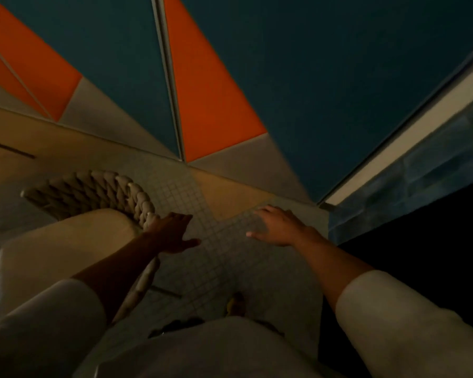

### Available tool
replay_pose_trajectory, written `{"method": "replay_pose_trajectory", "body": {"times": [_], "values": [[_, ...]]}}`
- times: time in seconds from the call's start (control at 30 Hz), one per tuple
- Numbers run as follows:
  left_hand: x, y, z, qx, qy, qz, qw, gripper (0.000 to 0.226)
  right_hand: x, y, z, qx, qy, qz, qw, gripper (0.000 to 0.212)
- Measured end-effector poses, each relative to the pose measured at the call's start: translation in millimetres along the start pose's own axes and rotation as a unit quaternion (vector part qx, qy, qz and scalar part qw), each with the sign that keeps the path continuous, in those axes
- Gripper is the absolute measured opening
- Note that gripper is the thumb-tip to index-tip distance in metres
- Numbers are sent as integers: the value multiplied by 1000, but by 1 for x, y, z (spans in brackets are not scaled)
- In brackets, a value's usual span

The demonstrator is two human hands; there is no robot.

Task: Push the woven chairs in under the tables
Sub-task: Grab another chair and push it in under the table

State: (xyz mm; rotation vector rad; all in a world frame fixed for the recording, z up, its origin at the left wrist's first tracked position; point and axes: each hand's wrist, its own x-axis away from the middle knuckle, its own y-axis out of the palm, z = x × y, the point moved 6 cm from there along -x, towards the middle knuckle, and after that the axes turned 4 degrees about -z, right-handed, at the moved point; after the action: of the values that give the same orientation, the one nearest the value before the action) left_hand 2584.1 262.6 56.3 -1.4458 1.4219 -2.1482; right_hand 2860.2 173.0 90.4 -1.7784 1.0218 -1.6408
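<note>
A woven chair point(93, 195) with a thick braided beige rim and a pale seat cushion point(66, 246) stands at the lower left. My left hand point(172, 230) lies against the right end of the braided rim with its fingers straight. My right hand point(279, 227) hovers over the tiled floor to the right, fingers spread and holding nothing. No table shows plainly; a pale surface at the far left may be one.
The floor is small grey tiles point(216, 249) with a tan patch ahead. A wall of teal, orange and grey panels point(210, 105) rises in front. A white ledge point(410, 132) and dark area line the right side. My foot shows near the bottom centre.
</note>
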Motion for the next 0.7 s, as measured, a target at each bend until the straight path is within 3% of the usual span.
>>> {"method": "replay_pose_trajectory", "body": {"times": [0.1,0.23,0.33,0.43,0.63,0.7], "values": [[-23,-15,-16,65,-42,28,997,109,-51,-44,-3,64,-51,-7,997,92],[-38,-11,-50,166,-115,56,978,122,-125,-89,-45,142,-144,-47,978,90],[-45,-2,-80,196,-158,58,966,102,-177,-110,-87,196,-211,-77,954,90],[-56,3,-114,229,-191,61,953,101,-223,-129,-131,249,-269,-78,927,92],[-69,0,-149,346,-282,100,889,93,-284,-151,-217,346,-387,-66,852,89],[-68,6,-146,410,-315,106,849,90,-299,-149,-238,370,-426,-70,823,87]]}}
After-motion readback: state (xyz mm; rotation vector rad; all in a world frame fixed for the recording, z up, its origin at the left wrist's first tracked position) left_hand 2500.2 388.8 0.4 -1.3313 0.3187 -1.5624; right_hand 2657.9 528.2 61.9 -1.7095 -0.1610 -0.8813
